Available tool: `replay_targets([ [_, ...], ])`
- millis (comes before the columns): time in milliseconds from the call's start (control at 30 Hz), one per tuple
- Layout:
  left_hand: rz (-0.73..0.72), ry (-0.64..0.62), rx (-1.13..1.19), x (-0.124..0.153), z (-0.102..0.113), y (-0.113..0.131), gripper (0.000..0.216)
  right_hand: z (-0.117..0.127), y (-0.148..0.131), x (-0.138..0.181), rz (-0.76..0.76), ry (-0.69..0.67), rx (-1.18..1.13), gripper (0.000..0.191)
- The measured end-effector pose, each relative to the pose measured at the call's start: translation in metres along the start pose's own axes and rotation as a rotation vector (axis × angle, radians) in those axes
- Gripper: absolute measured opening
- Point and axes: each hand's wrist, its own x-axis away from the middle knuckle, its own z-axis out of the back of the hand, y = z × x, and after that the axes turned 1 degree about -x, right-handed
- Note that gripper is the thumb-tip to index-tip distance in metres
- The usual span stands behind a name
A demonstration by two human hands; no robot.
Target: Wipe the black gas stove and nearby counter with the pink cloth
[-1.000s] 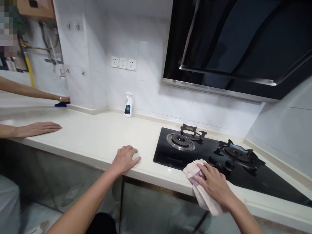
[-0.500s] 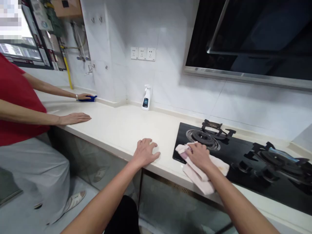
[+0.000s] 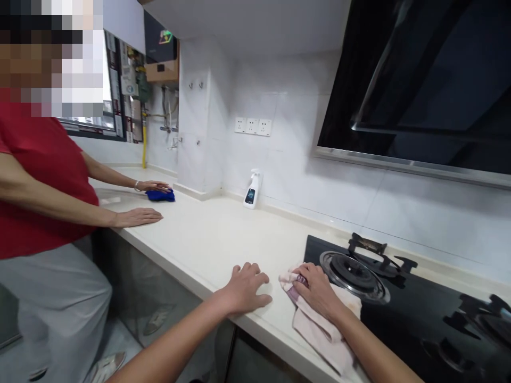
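Observation:
My right hand [image 3: 317, 290] presses a pale pink cloth [image 3: 319, 327] down at the left front corner of the black gas hob [image 3: 403, 314], fingers curled over the cloth. Part of the cloth hangs over the counter's front edge. My left hand [image 3: 245, 287] lies flat on the white countertop [image 3: 207, 239] just left of the cloth, fingers apart and holding nothing.
A white spray bottle [image 3: 252, 189] stands by the back wall. A co-worker in a red top stands at the left, one hand [image 3: 138, 217] flat on the counter, the other on a blue cloth [image 3: 161, 195]. A black range hood [image 3: 423, 90] hangs above the hob's burners [image 3: 353, 268].
My right hand has slid the pink cloth leftward, from the hob's front middle to its left corner. My left hand stays flat on the counter. The view has swung left.

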Motion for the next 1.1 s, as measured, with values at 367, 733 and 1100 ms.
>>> replay_targets([
  [367,-0.026,-0.084,-0.065,-0.088,-0.021,0.001,0.058,-0.003,0.022,-0.019,-0.101,-0.011,0.142,0.044],
  [733,-0.066,-0.092,-0.071,-0.081,-0.036,0.005,0.063,0.005,0.049,0.059,-0.087,-0.120,0.291,0.055],
  [1100,-0.109,0.012,-0.136,-0.085,-0.037,0.006,0.047,-0.015,0.059,-0.086,-0.365,-0.026,0.205,0.046],
])
